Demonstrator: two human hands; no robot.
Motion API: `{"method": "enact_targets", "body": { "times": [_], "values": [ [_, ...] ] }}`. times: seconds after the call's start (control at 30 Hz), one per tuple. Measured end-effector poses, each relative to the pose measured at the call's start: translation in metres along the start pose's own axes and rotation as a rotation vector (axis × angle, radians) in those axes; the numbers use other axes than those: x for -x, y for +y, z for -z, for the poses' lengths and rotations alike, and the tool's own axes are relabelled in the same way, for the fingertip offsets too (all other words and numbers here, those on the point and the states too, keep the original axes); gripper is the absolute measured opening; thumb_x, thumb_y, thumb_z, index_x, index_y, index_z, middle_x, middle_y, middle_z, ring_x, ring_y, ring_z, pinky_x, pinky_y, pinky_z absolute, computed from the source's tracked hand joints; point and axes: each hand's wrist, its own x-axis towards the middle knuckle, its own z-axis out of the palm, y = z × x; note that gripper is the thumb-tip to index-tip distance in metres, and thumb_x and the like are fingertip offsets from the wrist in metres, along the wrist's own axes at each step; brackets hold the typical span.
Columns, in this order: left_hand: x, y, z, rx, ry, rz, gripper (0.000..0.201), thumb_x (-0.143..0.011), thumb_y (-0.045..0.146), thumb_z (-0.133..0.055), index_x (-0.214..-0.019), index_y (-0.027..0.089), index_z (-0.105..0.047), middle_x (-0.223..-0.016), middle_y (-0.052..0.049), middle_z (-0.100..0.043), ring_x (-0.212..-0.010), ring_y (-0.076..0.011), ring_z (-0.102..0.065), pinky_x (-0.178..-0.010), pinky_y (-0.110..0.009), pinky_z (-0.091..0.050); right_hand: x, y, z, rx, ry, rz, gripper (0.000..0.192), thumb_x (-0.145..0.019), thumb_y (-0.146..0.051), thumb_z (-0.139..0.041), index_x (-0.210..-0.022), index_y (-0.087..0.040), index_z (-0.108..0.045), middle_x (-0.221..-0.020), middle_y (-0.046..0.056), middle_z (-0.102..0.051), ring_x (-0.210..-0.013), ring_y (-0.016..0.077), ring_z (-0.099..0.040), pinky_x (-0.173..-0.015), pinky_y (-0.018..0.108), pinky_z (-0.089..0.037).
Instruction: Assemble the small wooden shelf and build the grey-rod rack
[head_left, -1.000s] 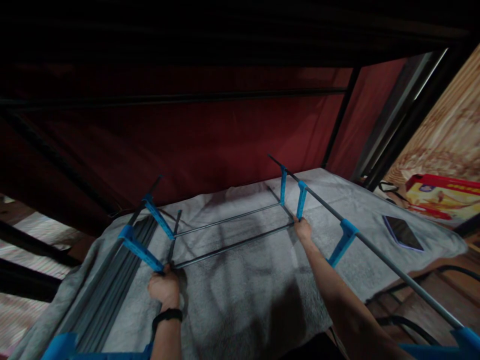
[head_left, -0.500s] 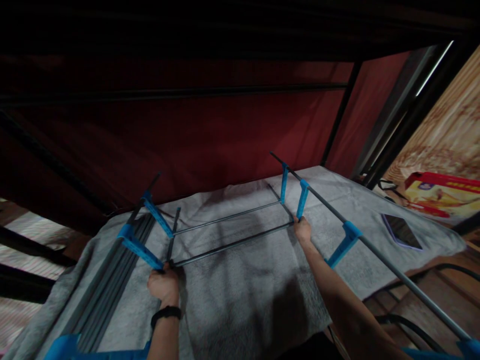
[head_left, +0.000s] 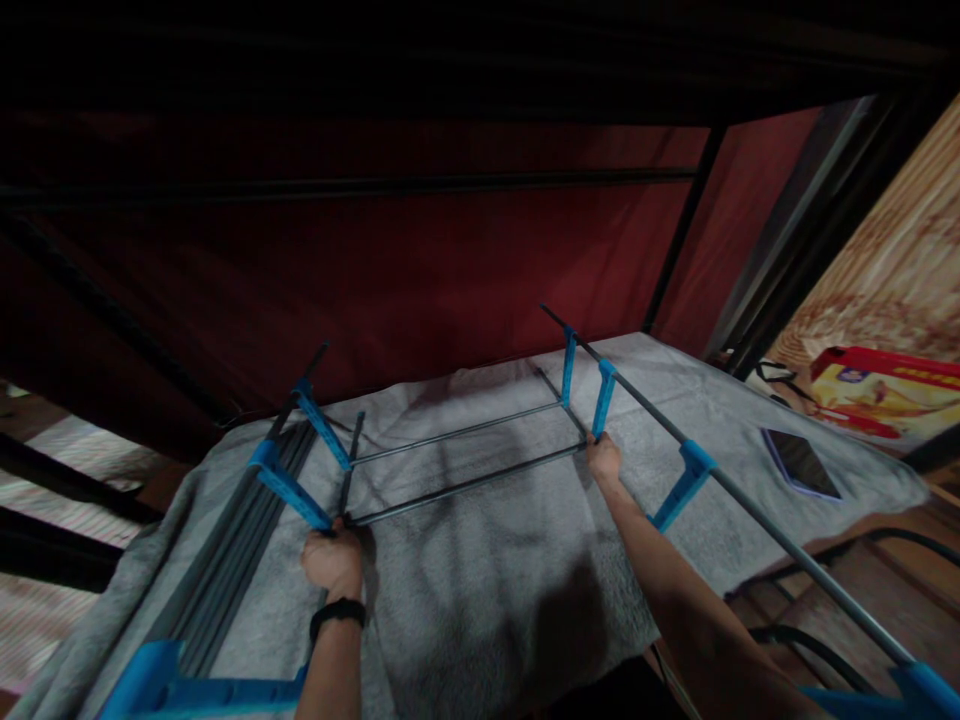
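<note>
A: Nearest first. What is sitting at the bottom edge?

B: A blue plastic connector (head_left: 161, 680) is lying at 7 o'clock, and another blue connector (head_left: 926, 685) is showing at 5 o'clock on the end of a long grey rod (head_left: 750, 510) that is running up toward 1 o'clock. Both forearms are reaching away over a grey cloth (head_left: 480, 590) that is covering the surface.

A: Left hand?

B: The left hand (head_left: 332, 560), black band at the wrist, is gripping the near left corner of the metal rod frame (head_left: 461, 460), at about 8 o'clock. Its fingers are curling closed on the rod end where a slanted blue bracket (head_left: 289, 487) is meeting it.

A: Right hand?

B: The right hand (head_left: 604, 460) is sitting at 3 o'clock from centre, at the frame's near right corner, just under an upright blue bracket (head_left: 602, 398). Its fingers are facing away; I cannot tell whether they are clamping on the rod or only pressing on it.

A: Where is the frame lying?

B: Flat on the cloth between the two hands, two crossbars running side to side. A bundle of dark rods (head_left: 232, 560) is lying along its left side.

A: Farther out?

B: A dark phone (head_left: 799, 463) is resting on the cloth at 3 o'clock, well apart from the right hand. A red and yellow box (head_left: 889, 390) is standing beyond it. A dark red fabric wall (head_left: 420, 270) is hanging behind everything at 12 o'clock.
</note>
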Motion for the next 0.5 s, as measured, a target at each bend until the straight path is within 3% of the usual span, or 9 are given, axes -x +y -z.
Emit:
{"method": "enact_targets", "body": {
  "times": [0.17,0.33,0.5],
  "values": [
    [0.015,0.008,0.015,0.027,-0.035,0.039,0.022,-0.090,0.034,-0.051,-0.089,0.013,-0.058,-0.077,-0.012,-0.060,-0.087,-0.0332,-0.063,-0.067,-0.042,-0.049,0.000,-0.002,0.007,-0.043,-0.025,-0.020,0.043,-0.104,-0.029,-0.037,-0.123,0.002,-0.059,-0.109,0.025,-0.070,-0.108,0.0253,-0.067,-0.087,0.029,-0.046],
    [0.034,0.011,0.017,0.033,-0.021,0.022,0.026,-0.094,0.028,-0.047,-0.098,0.007,-0.062,-0.085,-0.017,-0.063,-0.091,-0.0341,-0.065,-0.068,-0.041,-0.050,0.000,0.007,0.013,-0.029,-0.044,-0.020,0.047,-0.104,-0.031,-0.036,-0.125,0.005,-0.058,-0.112,0.029,-0.069,-0.109,0.0268,-0.066,-0.084,0.030,-0.045],
    [0.039,0.012,0.026,0.103,-0.045,-0.113,0.030,-0.098,0.029,-0.050,-0.106,0.003,-0.063,-0.095,-0.019,-0.065,-0.088,-0.0274,-0.065,-0.067,-0.037,-0.049,-0.006,0.013,0.008,0.024,-0.026,0.038,0.048,-0.099,-0.028,-0.037,-0.117,0.008,-0.063,-0.101,0.032,-0.070,-0.096,0.0322,-0.070,-0.073,0.035,-0.048]
  ]
}}
